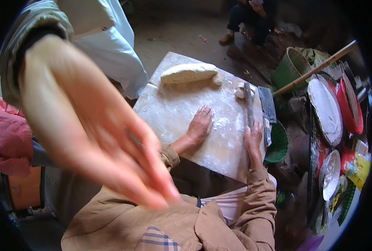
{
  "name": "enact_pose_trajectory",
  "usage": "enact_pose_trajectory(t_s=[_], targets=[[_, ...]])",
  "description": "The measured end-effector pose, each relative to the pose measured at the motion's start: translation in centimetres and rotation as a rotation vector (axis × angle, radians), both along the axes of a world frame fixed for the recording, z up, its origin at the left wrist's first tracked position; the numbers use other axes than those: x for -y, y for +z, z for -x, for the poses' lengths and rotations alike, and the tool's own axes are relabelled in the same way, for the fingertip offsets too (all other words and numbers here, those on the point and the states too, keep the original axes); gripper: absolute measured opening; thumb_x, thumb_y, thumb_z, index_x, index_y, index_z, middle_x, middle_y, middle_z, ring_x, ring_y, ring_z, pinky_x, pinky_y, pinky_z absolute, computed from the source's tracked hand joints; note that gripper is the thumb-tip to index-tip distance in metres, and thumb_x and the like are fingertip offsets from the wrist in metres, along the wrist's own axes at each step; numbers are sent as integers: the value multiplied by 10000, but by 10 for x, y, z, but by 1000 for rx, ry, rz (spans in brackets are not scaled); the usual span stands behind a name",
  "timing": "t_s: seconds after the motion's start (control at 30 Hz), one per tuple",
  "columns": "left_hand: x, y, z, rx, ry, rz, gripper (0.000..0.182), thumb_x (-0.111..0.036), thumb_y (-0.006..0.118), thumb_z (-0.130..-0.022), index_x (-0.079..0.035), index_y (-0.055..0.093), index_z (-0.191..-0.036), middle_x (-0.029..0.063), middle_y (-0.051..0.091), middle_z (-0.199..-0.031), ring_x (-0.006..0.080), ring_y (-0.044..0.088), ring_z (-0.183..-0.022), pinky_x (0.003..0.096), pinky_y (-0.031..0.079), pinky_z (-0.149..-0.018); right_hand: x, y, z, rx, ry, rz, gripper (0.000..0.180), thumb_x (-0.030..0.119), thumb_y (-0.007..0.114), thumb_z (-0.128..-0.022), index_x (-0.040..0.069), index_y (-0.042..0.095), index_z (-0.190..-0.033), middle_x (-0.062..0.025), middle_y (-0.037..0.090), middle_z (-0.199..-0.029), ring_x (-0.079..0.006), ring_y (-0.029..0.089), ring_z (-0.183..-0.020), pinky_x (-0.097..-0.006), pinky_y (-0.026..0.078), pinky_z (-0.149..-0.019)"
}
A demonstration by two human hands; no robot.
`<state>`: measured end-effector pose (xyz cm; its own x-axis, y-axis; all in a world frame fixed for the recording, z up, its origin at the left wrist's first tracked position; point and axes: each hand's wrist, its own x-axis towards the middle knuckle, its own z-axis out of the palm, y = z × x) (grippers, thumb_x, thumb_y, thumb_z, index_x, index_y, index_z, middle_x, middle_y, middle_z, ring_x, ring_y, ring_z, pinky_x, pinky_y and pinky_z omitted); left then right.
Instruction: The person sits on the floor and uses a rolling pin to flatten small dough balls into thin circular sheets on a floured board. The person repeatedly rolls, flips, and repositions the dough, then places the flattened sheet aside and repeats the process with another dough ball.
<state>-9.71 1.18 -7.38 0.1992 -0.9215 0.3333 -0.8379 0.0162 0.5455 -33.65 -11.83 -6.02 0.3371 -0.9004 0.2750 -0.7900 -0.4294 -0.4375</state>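
Observation:
Palm down on the floured board (173,109), my left hand (201,124) holds nothing. My right hand (254,135) grips a dark rolling pin (248,103) lying along the board's right side. A thick log of dough (189,73) rests at the far edge, with a small dough piece (216,80) against its right end. More small dough (241,91) sits beside the pin's far end. A cleaver (267,103) with a pale handle lies at the right edge. Loose flour is scattered over the board.
Another person's blurred hand (95,122) reaches across the left foreground, close to the camera. At right are a green basket (277,144), a tall green basket (292,67), a wooden pole (317,67) and a bowl of flour (330,175). A person (248,22) sits at the far side.

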Motion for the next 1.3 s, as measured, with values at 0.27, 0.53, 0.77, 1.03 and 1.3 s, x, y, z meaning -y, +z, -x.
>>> enact_pose_trajectory(t_s=[0.27,0.53,0.77,1.03,1.3], targets=[[-23,58,-59,-62,-226,160,650,-247,592,-968,-144,374,-1571,116,253,-1671,296,130,-1570,543,12,-1257,-35,61,-30,147,409,-109,519,8,709,-805,44,588,-1309,-189,608,-1063,-382,591,-992,-463,479,-883],[-28,50,-94,262,164,-231,655,-422,430,-1054,-56,297,-1580,185,211,-1667,308,100,-1573,557,115,-1241,-69,61,-76,4,757,-2,467,99,728,-836,111,621,-1290,-126,626,-1140,-337,603,-1095,-428,509,-909],[-73,21,-83,252,173,-328,740,-313,463,-1011,-25,149,-1615,212,81,-1689,341,9,-1576,547,34,-1250,-69,37,-50,-276,502,154,597,462,503,-1025,48,504,-1455,-192,426,-1567,-353,403,-1454,-528,365,-1115],[34,35,-129,432,260,-35,781,-385,472,-1025,-8,119,-1611,183,28,-1698,315,-43,-1576,540,-39,-1253,17,25,-108,-238,303,8,773,620,318,-1033,60,353,-1564,-131,256,-1665,-300,182,-1555,-536,92,-1256],[-89,34,-76,126,92,-251,784,-416,426,-1041,6,87,-1609,203,8,-1692,317,-37,-1575,502,-5,-1267,-100,23,-22,-163,494,-11,714,486,464,-1025,48,324,-1571,-193,275,-1647,-374,258,-1524,-559,245,-1204]])
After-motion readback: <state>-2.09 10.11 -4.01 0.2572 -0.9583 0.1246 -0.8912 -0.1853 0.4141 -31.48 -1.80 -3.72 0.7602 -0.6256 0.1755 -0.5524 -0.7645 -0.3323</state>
